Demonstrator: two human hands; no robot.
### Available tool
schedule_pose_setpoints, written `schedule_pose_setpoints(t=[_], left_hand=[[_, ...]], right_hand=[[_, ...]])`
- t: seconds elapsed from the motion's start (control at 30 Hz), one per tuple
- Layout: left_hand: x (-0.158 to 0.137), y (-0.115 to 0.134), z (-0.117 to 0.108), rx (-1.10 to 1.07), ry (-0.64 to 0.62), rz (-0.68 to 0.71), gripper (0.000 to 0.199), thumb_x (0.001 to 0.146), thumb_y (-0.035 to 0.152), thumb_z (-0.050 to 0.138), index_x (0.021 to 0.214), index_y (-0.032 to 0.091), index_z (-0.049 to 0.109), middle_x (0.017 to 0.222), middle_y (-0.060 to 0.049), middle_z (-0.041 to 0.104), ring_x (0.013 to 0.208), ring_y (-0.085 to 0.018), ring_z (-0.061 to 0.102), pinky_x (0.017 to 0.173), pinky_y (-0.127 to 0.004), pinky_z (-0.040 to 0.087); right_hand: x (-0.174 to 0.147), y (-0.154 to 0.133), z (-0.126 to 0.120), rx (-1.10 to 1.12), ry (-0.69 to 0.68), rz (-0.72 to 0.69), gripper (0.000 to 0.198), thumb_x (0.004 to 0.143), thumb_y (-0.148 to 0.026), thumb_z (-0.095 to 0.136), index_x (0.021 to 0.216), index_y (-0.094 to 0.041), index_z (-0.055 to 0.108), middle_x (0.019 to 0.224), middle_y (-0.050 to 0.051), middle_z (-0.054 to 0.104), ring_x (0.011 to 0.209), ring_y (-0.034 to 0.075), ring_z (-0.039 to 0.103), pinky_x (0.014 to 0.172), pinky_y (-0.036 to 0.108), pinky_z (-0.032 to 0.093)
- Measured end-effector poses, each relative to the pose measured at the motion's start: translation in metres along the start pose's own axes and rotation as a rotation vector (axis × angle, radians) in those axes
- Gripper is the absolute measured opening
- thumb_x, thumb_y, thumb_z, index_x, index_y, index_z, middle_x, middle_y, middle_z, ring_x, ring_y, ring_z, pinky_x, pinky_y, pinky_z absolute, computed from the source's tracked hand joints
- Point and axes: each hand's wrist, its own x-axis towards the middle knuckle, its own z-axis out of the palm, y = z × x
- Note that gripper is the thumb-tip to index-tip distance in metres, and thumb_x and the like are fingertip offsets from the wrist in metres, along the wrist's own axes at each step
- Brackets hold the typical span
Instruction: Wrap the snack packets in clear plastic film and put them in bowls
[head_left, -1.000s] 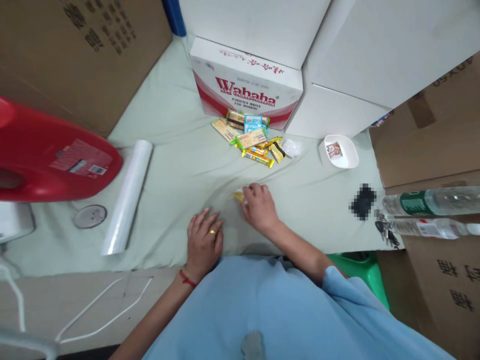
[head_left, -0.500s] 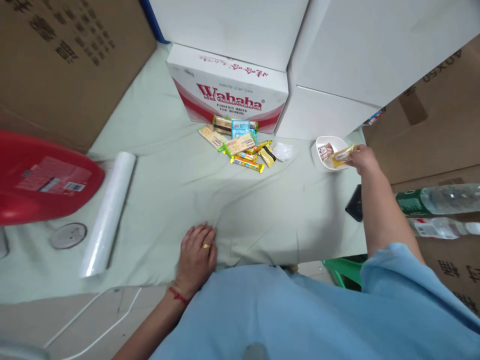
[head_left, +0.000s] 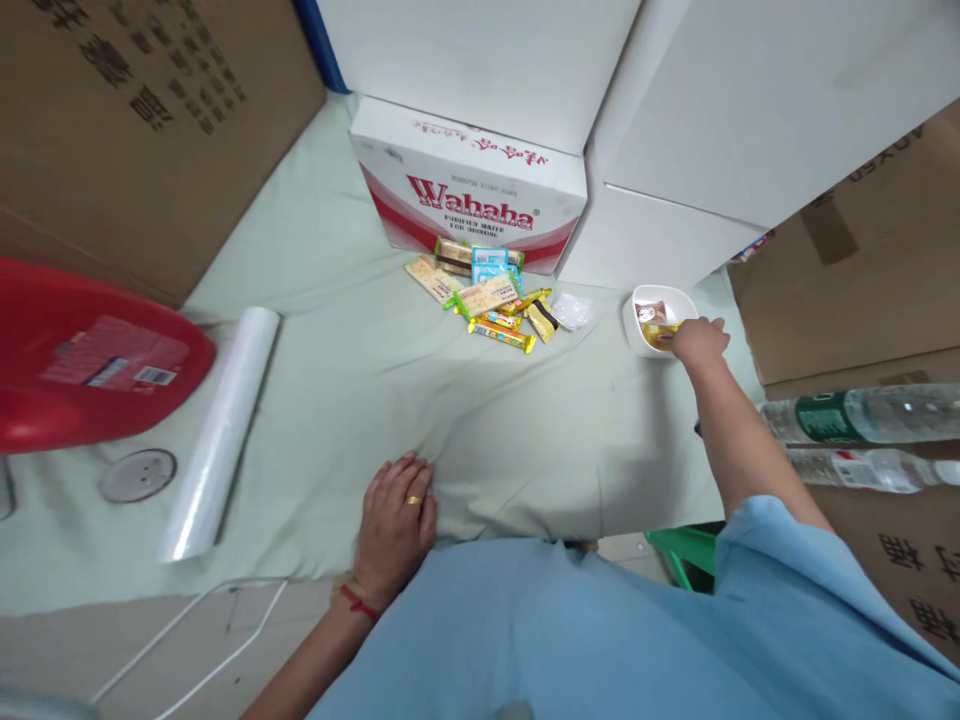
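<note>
My right hand [head_left: 700,342] is at the right rim of a small white bowl [head_left: 632,333]. It grips one end of a yellow-wrapped snack [head_left: 658,336], which dips into the bowl; the fingertips are partly hidden. A brown-and-white wrapped snack [head_left: 651,311] lies in the same bowl. My left hand [head_left: 396,520], with a ring on one finger, rests flat on the cloth near the table's front edge, holding nothing. Beyond it is a heap of wrapped snacks: a pale wafer packet [head_left: 487,296], a yellow bar [head_left: 501,335] and a blue packet [head_left: 490,258] among them.
A Wahaba-style white and red carton marked Wahaha [head_left: 472,205] stands behind the heap. Clear crumpled plastic [head_left: 573,311] lies beside it. At left are a plastic film roll [head_left: 221,435], a red container [head_left: 97,360] and a round lid [head_left: 139,475]. Plastic bottles [head_left: 892,412] are at right.
My right hand has moved slightly left and down over the bowl, lowering the yellow-wrapped snack further into it. The view has shifted slightly. My left hand stays resting on the cloth.
</note>
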Motion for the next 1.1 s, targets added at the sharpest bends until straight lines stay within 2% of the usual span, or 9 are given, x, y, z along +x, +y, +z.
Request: schedule_pose_setpoints(t=[0.1, 0.17, 0.3, 0.4, 0.53, 0.67, 0.8, 0.97, 1.1], left_hand=[[-0.002, -0.001, 0.001, 0.003, 0.056, -0.008, 0.039, 0.093, 0.013, 0.058, 0.131, 0.02, 0.063, 0.125, -0.015, 0.073, 0.132, -0.033, 0.064, 0.115, -0.055, 0.048], [-0.002, -0.002, 0.002, 0.009, 0.099, -0.002, 0.04, 0.093, 0.013, 0.059, 0.133, 0.019, 0.062, 0.123, -0.016, 0.072, 0.132, -0.034, 0.063, 0.112, -0.054, 0.051], [-0.001, -0.002, 0.001, 0.013, 0.122, -0.002, 0.039, 0.094, 0.012, 0.058, 0.133, 0.017, 0.062, 0.121, -0.016, 0.072, 0.131, -0.034, 0.064, 0.11, -0.053, 0.052], [-0.002, -0.001, 0.002, 0.009, 0.125, -0.011, 0.036, 0.094, 0.012, 0.058, 0.129, 0.017, 0.064, 0.119, -0.015, 0.073, 0.13, -0.033, 0.065, 0.11, -0.052, 0.052], [-0.002, -0.001, 0.002, -0.021, 0.141, -0.037, 0.033, 0.094, 0.011, 0.058, 0.125, 0.017, 0.066, 0.118, -0.014, 0.073, 0.129, -0.033, 0.065, 0.109, -0.051, 0.053], [-0.001, -0.001, 0.001, -0.044, 0.185, -0.033, 0.032, 0.094, 0.009, 0.058, 0.124, 0.017, 0.066, 0.117, -0.015, 0.073, 0.129, -0.032, 0.065, 0.107, -0.05, 0.054], [0.0, 0.0, -0.004, -0.092, 0.247, -0.009, 0.033, 0.094, 0.008, 0.06, 0.125, 0.018, 0.064, 0.117, -0.014, 0.072, 0.128, -0.031, 0.065, 0.106, -0.049, 0.055], [0.02, 0.011, -0.013, -0.254, 0.242, -0.107, 0.028, 0.099, 0.014, 0.06, 0.126, 0.022, 0.063, 0.123, -0.013, 0.067, 0.127, -0.029, 0.064, 0.107, -0.05, 0.057], [0.061, 0.036, -0.012, -0.579, 0.138, -0.187, 0.023, 0.104, 0.024, 0.056, 0.126, 0.024, 0.061, 0.12, -0.009, 0.063, 0.109, -0.02, 0.068, 0.085, -0.034, 0.065]], right_hand=[[-0.004, -0.017, -0.02, 0.034, 0.123, 0.032, 0.036, 0.099, -0.021, 0.054, 0.127, -0.006, 0.071, 0.131, 0.028, 0.062, 0.13, 0.035, 0.052, 0.098, 0.044, 0.044], [-0.004, -0.035, -0.03, 0.176, 0.171, -0.104, 0.036, 0.1, -0.02, 0.047, 0.123, -0.01, 0.073, 0.124, 0.022, 0.066, 0.119, 0.03, 0.057, 0.096, 0.04, 0.044], [-0.005, -0.084, -0.031, 0.429, 0.12, -0.487, 0.032, 0.096, -0.021, 0.052, 0.115, -0.014, 0.077, 0.115, 0.015, 0.072, 0.1, 0.024, 0.064, 0.097, 0.036, 0.046], [-0.012, -0.118, -0.018, 0.432, 0.041, -0.59, 0.032, 0.096, -0.03, 0.059, 0.119, -0.016, 0.077, 0.121, 0.016, 0.072, 0.099, 0.026, 0.065, 0.095, 0.036, 0.048], [-0.022, -0.144, 0.0, 0.286, -0.114, -0.477, 0.021, 0.091, -0.022, 0.065, 0.105, -0.015, 0.079, 0.113, 0.016, 0.076, 0.1, 0.028, 0.068, 0.088, 0.033, 0.048], [-0.027, -0.143, 0.003, 0.336, -0.059, -0.414, 0.019, 0.093, -0.021, 0.058, 0.098, -0.016, 0.075, 0.105, 0.016, 0.077, 0.096, 0.027, 0.068, 0.085, 0.033, 0.047], [-0.043, -0.125, -0.001, 0.908, 0.039, -0.308, 0.011, 0.092, -0.029, 0.059, 0.084, -0.021, 0.063, 0.08, 0.005, 0.069, 0.076, 0.02, 0.062, 0.074, 0.031, 0.049], [-0.102, -0.109, 0.001, 1.714, -0.202, -0.084, 0.033, 0.074, -0.038, 0.081, 0.08, -0.025, 0.052, 0.061, -0.009, 0.05, 0.055, 0.01, 0.048, 0.054, 0.02, 0.041], [-0.167, -0.111, 0.007, 1.954, -0.409, -0.02, 0.044, 0.064, -0.039, 0.092, 0.081, -0.024, 0.055, 0.065, -0.008, 0.054, 0.058, 0.008, 0.05, 0.053, 0.018, 0.042]])
